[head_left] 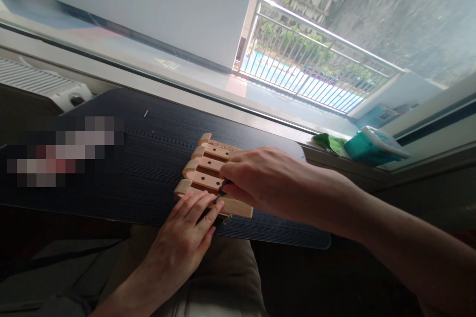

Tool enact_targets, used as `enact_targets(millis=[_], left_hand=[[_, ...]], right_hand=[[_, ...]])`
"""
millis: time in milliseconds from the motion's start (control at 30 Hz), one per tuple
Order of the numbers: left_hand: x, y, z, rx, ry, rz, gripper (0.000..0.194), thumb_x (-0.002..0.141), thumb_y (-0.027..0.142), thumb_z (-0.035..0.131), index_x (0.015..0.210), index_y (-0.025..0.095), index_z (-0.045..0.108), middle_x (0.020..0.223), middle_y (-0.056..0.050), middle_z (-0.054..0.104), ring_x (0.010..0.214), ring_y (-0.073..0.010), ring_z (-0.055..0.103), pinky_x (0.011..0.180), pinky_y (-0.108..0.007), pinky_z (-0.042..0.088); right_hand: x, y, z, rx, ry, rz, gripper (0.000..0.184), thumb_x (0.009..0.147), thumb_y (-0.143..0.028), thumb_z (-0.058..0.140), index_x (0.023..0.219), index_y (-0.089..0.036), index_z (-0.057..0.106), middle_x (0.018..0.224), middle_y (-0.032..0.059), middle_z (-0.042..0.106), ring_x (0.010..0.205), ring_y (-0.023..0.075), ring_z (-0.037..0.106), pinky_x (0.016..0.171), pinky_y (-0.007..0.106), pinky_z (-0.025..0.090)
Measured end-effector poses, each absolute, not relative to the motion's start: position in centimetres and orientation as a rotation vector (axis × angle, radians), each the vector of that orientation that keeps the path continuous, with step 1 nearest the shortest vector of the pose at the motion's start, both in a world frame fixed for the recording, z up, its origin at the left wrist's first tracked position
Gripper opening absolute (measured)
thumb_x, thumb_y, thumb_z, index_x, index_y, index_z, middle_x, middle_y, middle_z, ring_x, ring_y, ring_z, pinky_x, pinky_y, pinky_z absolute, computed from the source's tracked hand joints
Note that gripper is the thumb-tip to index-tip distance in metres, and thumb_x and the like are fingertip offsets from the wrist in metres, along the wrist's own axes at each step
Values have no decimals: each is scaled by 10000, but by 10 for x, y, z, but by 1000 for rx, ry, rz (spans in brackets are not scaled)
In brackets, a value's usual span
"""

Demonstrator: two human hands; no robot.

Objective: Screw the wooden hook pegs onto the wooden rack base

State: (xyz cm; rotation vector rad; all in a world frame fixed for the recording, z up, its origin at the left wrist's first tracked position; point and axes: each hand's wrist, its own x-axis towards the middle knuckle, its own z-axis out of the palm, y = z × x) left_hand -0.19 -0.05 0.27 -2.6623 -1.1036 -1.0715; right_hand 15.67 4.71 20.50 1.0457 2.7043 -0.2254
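A pale wooden piece with several rounded slats (208, 179) and dark screw heads lies on the dark table (148, 158). My left hand (191, 228) rests on its near side, fingers stretched out and pressed along the wood. Over the slats, my right hand (256, 176) is closed around a small black tool (222, 189). Most of that tool is hidden by my fingers, and its lower end comes down close to my left fingertips. The right part of the wooden piece is covered by my right hand and forearm.
A small white stick (146, 113) lies near the table's far edge. A blurred-out patch (63, 153) covers something on the left. Behind the table is a large window; a teal box (374, 146) and a green cloth (329, 142) sit by it at right. A white appliance (44, 84) stands at left.
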Motion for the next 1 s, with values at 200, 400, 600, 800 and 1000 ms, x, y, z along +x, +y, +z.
enact_targets(millis=[200,400,600,800,1000], left_hand=[[-2,-2,2,-2675,-1114,-1066,377,878,87,479,1248,125,535,1233,-123,538,1199,-273,458,1033,-484,395],[-2,-1,2,-2686,-1133,-1069,381,883,97,485,1259,139,529,1225,-115,539,1198,-266,455,1040,-475,391],[-2,-1,1,-2690,-1165,-1089,378,885,96,477,1254,149,537,1243,-107,551,1221,-259,453,1051,-470,381],[-2,-1,4,-2708,-1182,-1113,341,890,104,474,1213,162,567,1232,-93,574,1209,-235,479,1055,-447,385],[-1,-1,5,-2701,-1186,-1112,339,893,117,478,1215,159,574,1212,-91,581,1195,-238,484,1057,-443,380]], right_hand=[[164,42,205,972,2809,-204,122,867,-65,545,865,-162,620,843,15,631,713,113,542,553,268,230],[162,45,204,953,2809,-349,160,880,-32,512,806,-129,616,831,30,624,720,108,509,631,252,306],[160,49,201,1025,2734,-365,147,905,-75,498,809,-131,595,842,48,648,777,128,570,688,249,376],[161,49,196,1080,2748,-255,93,896,-113,523,933,-151,600,924,64,665,847,169,626,684,260,398],[162,49,204,1016,2783,-282,160,864,-65,549,943,-176,631,1012,59,661,931,159,616,704,244,417]])
